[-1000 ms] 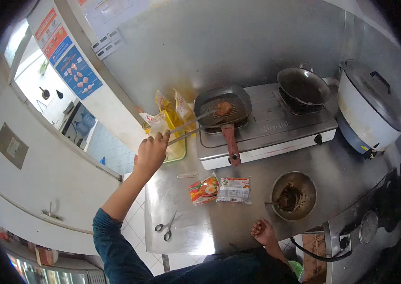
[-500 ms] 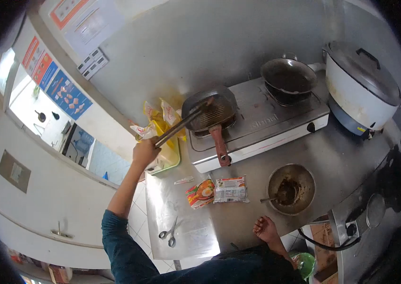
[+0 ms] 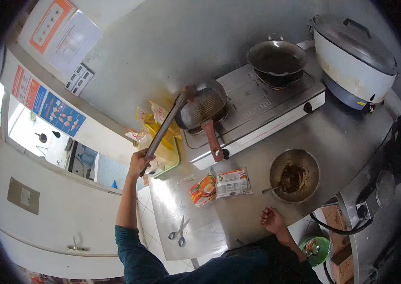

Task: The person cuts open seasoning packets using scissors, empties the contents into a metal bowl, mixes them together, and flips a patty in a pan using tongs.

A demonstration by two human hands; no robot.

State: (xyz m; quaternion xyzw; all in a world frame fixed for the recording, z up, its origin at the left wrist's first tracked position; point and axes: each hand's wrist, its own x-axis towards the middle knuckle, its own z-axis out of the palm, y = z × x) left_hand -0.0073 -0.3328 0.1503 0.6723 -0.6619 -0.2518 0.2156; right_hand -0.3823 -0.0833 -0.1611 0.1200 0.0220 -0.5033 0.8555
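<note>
My left hand point(image 3: 138, 163) is closed around metal tongs point(image 3: 162, 134). A small brown piece of food point(image 3: 189, 92) shows at their far end, above the left side of a dark grill pan point(image 3: 207, 105) with a reddish-brown handle. The pan rests on the left burner of a gas stove point(image 3: 257, 111). My right hand point(image 3: 271, 219) hovers near the counter's front edge, fingers curled in and nothing visible in them. Just beyond it stands a metal bowl point(image 3: 315, 177) with dark sauce and a spoon point(image 3: 272, 189). Two noodle packets point(image 3: 233, 182) point(image 3: 202, 190) lie left of the bowl.
A wok point(image 3: 276, 59) sits on the right burner, beside a large rice cooker point(image 3: 359, 66). Scissors point(image 3: 178, 232) lie at the counter's front left. Yellow bags point(image 3: 160, 112) and a green-rimmed tray point(image 3: 174, 165) stand left of the stove. A green bin point(image 3: 321, 253) is below.
My left hand has swung the tongs left and toward me, lifting the brown piece from over the pan's middle to its left rim. My right hand stays curled near the bowl. The view has shifted slightly.
</note>
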